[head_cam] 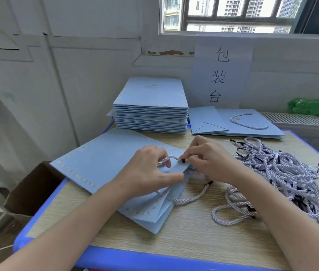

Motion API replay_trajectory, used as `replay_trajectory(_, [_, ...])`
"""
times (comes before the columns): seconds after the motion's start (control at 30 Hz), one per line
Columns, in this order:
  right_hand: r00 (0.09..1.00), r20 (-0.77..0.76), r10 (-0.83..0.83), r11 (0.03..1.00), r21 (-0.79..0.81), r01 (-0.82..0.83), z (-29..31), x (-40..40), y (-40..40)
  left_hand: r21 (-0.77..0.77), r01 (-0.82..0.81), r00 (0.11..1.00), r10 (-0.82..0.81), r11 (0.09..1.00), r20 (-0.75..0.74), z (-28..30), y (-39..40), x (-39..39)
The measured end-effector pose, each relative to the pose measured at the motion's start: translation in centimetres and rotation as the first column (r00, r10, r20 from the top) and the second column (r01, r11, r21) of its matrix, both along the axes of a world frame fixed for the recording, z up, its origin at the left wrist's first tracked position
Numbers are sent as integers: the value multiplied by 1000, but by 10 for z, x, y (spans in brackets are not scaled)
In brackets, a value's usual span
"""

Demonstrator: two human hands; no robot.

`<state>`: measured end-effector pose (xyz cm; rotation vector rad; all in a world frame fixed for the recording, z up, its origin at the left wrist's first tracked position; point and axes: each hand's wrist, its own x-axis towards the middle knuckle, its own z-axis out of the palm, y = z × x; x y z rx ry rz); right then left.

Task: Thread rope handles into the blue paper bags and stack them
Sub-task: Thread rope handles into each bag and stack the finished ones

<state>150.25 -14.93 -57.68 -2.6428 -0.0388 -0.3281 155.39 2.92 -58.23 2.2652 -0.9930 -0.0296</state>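
on the near half of the desk [184, 237] the blue paper bag [104, 161] lies flat with its mouth end turned toward the person, one rope already hanging from its lower edge; the left hand [150, 171] curls its grip on the rope handle [167, 159] and thumbs the bag's top edge down, while the right hand [209, 159] pinches the rope's black tip [183, 160] just at that edge, apparently lining it up with the punched hole, which the fingers hide. to do this well, keep the paper pinned so the flap cannot lift, feed the stiff tip straight, then draw the slack evenly. to the right the loose ropes [283, 177] lie tangled, so lift one singly. farther back sit the finished bags [238, 124] and the tall stack [150, 106]
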Motion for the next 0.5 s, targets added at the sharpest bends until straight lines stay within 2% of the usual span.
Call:
replay_trajectory(0.13, [989,-149,27,999,40,-21,12,-10,1,-62,-58,997,54,996,-58,7,8,3])
replay_trajectory(0.23, [985,-159,67,997,-15,-71,11,-12,3,-68,-55,993,48,996,-104,11,11,4])
replay_trajectory(0.33, [999,48,10,1000,-5,-10,5,-10,5,-121,-58,989,41,991,-140,15,12,3])
replay_trajectory(0.43, [954,286,-88,996,50,77,5,-8,4,-213,-81,986,47,974,-157,16,12,3])
replay_trajectory(0.5, [941,314,-126,991,74,108,5,-8,4,-271,-92,985,48,958,-163,15,12,3])
